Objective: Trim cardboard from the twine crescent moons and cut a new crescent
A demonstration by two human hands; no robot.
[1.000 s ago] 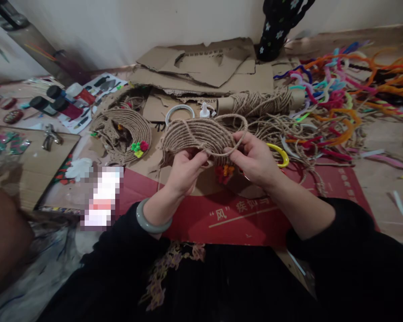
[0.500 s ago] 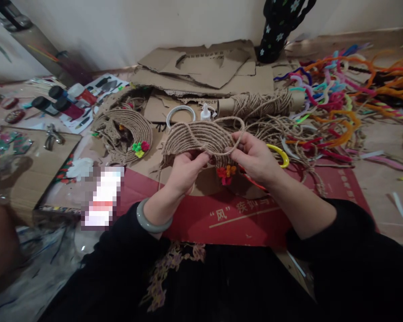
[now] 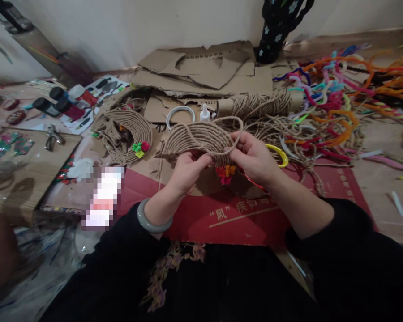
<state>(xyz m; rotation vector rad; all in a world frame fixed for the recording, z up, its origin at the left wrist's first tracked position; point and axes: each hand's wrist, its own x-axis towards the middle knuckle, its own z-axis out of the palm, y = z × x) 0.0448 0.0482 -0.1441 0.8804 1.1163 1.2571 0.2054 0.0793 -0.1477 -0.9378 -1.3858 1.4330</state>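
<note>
Between my hands is a curved piece covered with rows of jute rope (image 3: 198, 136), with a small red and orange flower cluster (image 3: 225, 173) at its lower edge. My left hand (image 3: 190, 172) grips its lower edge, thumb on top and the other fingers hidden beneath. At the right end, my right hand (image 3: 250, 154) pinches a loose rope length that loops up over the piece. Partly behind my right hand lie yellow-handled scissors (image 3: 280, 154). A similar rope-covered ring (image 3: 139, 129) with green, yellow and pink flowers lies to the left.
A rope roll (image 3: 262, 103), a tape ring (image 3: 180, 115) and a white-nozzled bottle (image 3: 204, 112) are behind the piece. Coloured pipe cleaners (image 3: 339, 89) spread at right. Paint jars (image 3: 69, 107) stand at left. Red cardboard (image 3: 195, 219) lies below my hands. A black flowered vessel (image 3: 277, 33) stands behind.
My left thumb has slid slightly right along the rope rows, and the piece has tilted a little. My right hand keeps its pinch on the rope.
</note>
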